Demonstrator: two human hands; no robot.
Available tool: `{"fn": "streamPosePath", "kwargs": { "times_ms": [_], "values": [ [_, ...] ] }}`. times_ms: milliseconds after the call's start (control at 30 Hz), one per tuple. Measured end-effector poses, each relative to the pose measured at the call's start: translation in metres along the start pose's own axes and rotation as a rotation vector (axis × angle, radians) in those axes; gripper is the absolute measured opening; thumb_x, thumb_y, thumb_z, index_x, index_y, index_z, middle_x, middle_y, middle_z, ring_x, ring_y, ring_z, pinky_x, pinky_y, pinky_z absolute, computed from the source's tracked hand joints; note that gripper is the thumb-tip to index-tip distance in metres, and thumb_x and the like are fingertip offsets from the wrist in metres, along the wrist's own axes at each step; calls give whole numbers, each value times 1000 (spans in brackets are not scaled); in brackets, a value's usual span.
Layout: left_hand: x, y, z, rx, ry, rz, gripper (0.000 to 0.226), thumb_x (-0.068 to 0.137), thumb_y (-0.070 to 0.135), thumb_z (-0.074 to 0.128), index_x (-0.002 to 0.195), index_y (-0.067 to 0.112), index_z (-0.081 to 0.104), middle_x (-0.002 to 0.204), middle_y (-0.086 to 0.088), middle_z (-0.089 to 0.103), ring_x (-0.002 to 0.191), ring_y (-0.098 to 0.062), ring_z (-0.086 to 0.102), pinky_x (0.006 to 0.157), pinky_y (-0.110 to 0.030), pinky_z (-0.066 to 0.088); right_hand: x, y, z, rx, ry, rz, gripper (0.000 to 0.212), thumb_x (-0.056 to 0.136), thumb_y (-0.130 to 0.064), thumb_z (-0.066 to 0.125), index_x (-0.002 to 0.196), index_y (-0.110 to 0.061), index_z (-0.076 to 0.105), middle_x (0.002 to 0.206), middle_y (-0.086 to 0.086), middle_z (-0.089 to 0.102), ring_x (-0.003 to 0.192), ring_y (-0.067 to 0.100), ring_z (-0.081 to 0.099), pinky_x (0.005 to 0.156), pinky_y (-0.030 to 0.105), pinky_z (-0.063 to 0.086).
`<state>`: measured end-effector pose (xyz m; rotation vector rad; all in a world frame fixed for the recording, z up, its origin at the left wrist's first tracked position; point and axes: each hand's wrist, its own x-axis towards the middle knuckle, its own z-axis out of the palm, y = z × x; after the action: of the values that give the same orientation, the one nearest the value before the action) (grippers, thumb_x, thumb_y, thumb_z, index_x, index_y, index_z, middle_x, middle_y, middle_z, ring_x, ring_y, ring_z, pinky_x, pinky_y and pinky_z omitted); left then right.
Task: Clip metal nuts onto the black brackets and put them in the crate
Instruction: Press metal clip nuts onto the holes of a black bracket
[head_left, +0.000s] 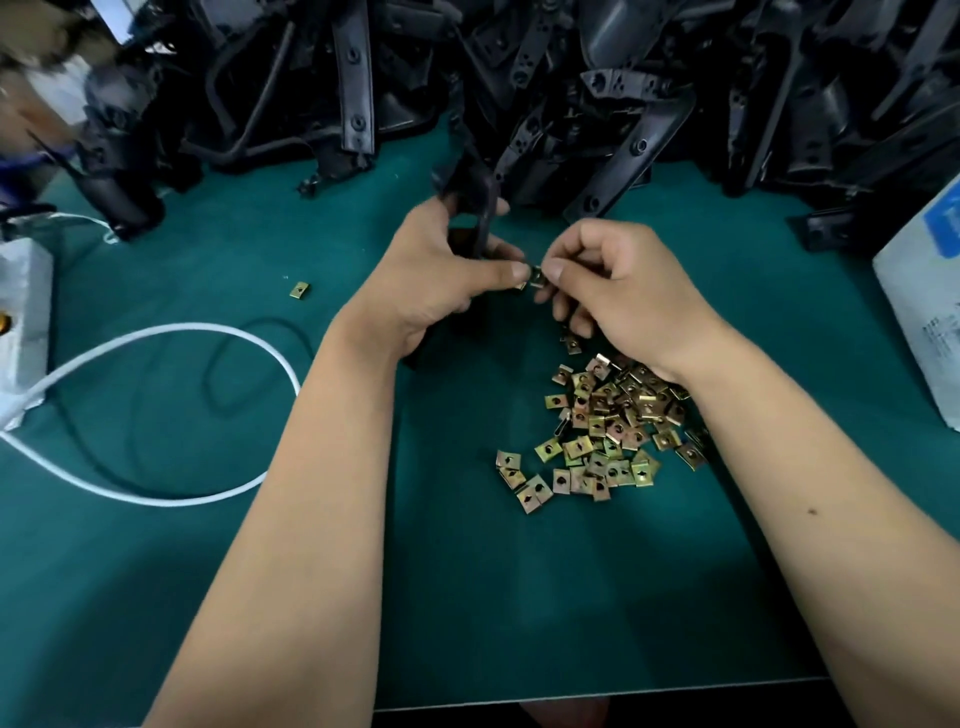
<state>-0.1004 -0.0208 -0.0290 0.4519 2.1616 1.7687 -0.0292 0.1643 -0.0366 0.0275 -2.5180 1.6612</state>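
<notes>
A bracket (480, 208) is gripped by the left hand (441, 270), a nut (536, 277) pinched on by the right hand (618, 291); heaps of nuts (608, 431) and brackets (571, 78) are left, no crate seen.

A green mat (156, 571) covers the table, and its near edge runs across the bottom of the view. A loose pile of brass-coloured metal nuts (605, 431) lies on the mat right of centre, and one stray nut (300, 290) sits well apart to the left. A white cable (171, 410) loops over the left side, with a thinner black cable (249, 364) curled inside the loop. A white box (23, 322) rests at the left edge and a white carton (924, 306) at the right edge. A heap of black brackets (571, 104) fills the far side.
</notes>
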Motion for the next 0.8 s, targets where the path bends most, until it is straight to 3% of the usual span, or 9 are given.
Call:
{"fn": "streamPosePath", "kwargs": {
  "times_ms": [133, 233, 333, 400, 567, 700, 800],
  "values": [
    [-2, 1, 7, 12, -29, 14, 55, 82, -1, 82, 128, 8, 54, 83, -6, 77, 71, -17, 73, 49, -21, 47, 1, 1, 3, 128, -11, 29, 10, 101, -2, 59, 93, -4, 63, 76, 14, 71, 60, 22, 65, 48, 28, 51],
    [-2, 1, 6, -35, -50, -6, 54, 81, -5, 81, 125, 3, 52, 73, -3, 74, 68, -18, 74, 53, -22, 52, 1, 2, 1, 195, -49, 22, 7, 100, 0, 61, 101, -5, 66, 75, 14, 70, 61, 18, 65, 50, 27, 52],
    [-3, 3, 2, -75, -81, -54, 45, 84, -3, 79, 119, 6, 54, 74, -4, 75, 65, -16, 72, 52, -21, 52, -1, 3, -3, 221, -126, -9, 25, 93, 5, 70, 116, -3, 69, 85, 23, 70, 67, 21, 66, 54, 26, 56],
    [-2, 4, 1, -106, -81, -98, 37, 87, -1, 77, 116, 6, 56, 75, -6, 75, 64, -16, 71, 51, -21, 51, -3, 3, -3, 174, -136, -50, 28, 86, 6, 77, 111, -5, 71, 85, 18, 72, 67, 23, 69, 56, 27, 58],
    [0, 3, 3, -156, 18, -155, 26, 93, 2, 70, 114, 5, 56, 65, -5, 72, 54, -14, 68, 44, -18, 45, -3, 3, 2, 65, -5, -167, 5, 88, 0, 78, 89, 0, 73, 74, 13, 73, 58, 23, 69, 50, 35, 57],
    [-1, 4, 5, -219, 82, -174, 28, 90, 7, 75, 113, 6, 58, 63, 2, 69, 53, -9, 64, 46, -18, 45, -3, 4, 4, 78, -12, -124, 30, 78, -14, 90, 102, -8, 73, 77, 9, 74, 59, 22, 71, 46, 30, 56],
    [0, 4, 11, -120, 112, -157, 32, 89, 11, 79, 114, 4, 61, 62, 4, 66, 47, -6, 58, 45, -19, 44, -3, 5, 12, 36, 77, -132, 27, 78, -15, 91, 96, -5, 73, 71, 6, 73, 52, 20, 69, 43, 26, 53]
  ]
}}
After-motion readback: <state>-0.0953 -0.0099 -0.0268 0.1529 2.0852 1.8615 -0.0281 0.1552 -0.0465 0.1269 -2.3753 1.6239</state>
